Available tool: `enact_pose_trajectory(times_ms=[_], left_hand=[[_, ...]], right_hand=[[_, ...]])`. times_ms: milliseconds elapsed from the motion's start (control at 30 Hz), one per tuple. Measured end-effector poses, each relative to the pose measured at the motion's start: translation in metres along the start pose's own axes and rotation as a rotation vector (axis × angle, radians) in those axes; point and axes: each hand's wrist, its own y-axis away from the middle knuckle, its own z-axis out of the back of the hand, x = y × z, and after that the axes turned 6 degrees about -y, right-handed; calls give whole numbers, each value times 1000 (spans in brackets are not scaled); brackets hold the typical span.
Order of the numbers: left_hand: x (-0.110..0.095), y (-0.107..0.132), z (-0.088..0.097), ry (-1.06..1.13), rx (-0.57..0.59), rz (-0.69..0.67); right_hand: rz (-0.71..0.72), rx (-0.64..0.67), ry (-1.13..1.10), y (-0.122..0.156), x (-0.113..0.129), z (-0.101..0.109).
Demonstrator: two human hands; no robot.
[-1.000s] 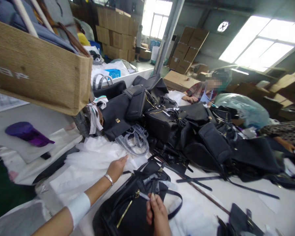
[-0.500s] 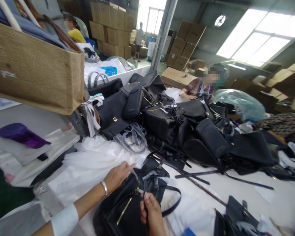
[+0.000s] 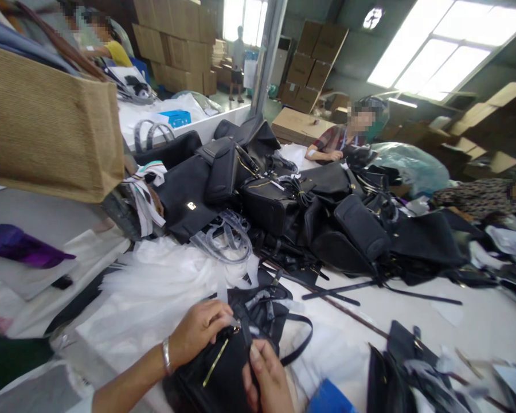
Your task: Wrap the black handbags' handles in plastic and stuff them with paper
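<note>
A black handbag (image 3: 223, 373) with a gold zip lies on the white table right in front of me. My left hand (image 3: 198, 330), with a bracelet at the wrist, is closed in a pinch at the bag's zip end near the handle. My right hand (image 3: 266, 381) is closed on the bag's black strap just beside it. The bag's wrapped handles (image 3: 262, 301) stick up beyond my fingers. A stack of white tissue sheets (image 3: 155, 292) lies to the left of the bag.
A large heap of black bags (image 3: 309, 223) covers the middle of the table. A tan woven tote (image 3: 47, 126) stands at the left, a purple cloth (image 3: 17, 244) below it. People sit across the table (image 3: 339, 140). Another black bag (image 3: 395, 373) lies at lower right.
My left hand came off the white sheets and moved right onto the bag's zip, closing in a pinch. My right hand stayed on the strap. The view shifted.
</note>
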Motion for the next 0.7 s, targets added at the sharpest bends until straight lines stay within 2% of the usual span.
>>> enact_pose_trajectory(times_ms=[167, 333, 533, 600, 700], left_hand=[[-7, 18, -10, 83, 39, 146], [-15, 20, -12, 17, 140, 99], [-6, 19, -14, 327, 276, 206], [0, 19, -16, 382, 267, 226], [4, 16, -18, 345, 227, 220]], right_hand=[[79, -72, 64, 5, 2, -5], [270, -103, 297, 2, 17, -16], [195, -125, 298, -5, 21, -15], [199, -165, 320, -7, 20, -13], [213, -193, 382, -8, 17, -12]])
